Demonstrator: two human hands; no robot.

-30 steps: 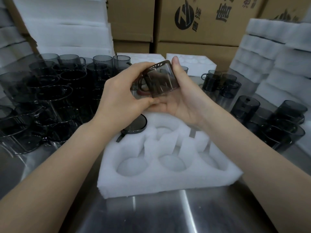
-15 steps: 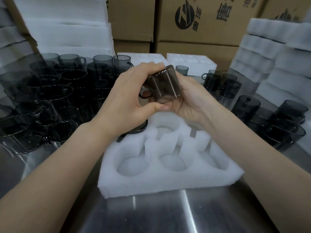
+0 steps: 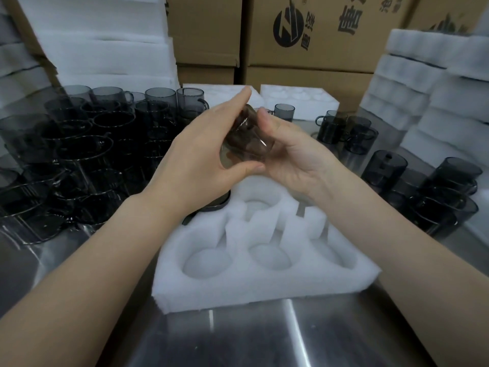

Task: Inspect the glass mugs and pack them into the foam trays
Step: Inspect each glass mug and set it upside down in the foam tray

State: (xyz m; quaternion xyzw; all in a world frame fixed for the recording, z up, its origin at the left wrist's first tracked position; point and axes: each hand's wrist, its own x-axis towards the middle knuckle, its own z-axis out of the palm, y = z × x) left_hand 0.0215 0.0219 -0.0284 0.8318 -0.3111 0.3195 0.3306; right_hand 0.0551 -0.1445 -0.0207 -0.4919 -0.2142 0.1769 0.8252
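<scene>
A smoky glass mug (image 3: pixel 246 143) is held tilted in the air between both hands, its open rim turned toward me. My left hand (image 3: pixel 201 152) grips it from the left, thumb under the rim and fingers over the top. My right hand (image 3: pixel 293 152) cradles it from the right with the thumb on its side. Below them lies a white foam tray (image 3: pixel 264 284) with round pockets. One mug (image 3: pixel 214 203) sits in its far-left pocket, mostly hidden by my left wrist.
Many dark glass mugs (image 3: pixel 79 144) crowd the steel table (image 3: pixel 251 340) on the left; more mugs (image 3: pixel 449 197) stand on the right. Foam tray stacks (image 3: pixel 428 83) rise at right and back left. Cardboard boxes (image 3: pixel 317 33) line the back.
Both hands have turned the mug over: its side faced me earlier, and now its open rim points toward me. The hands stayed above the tray.
</scene>
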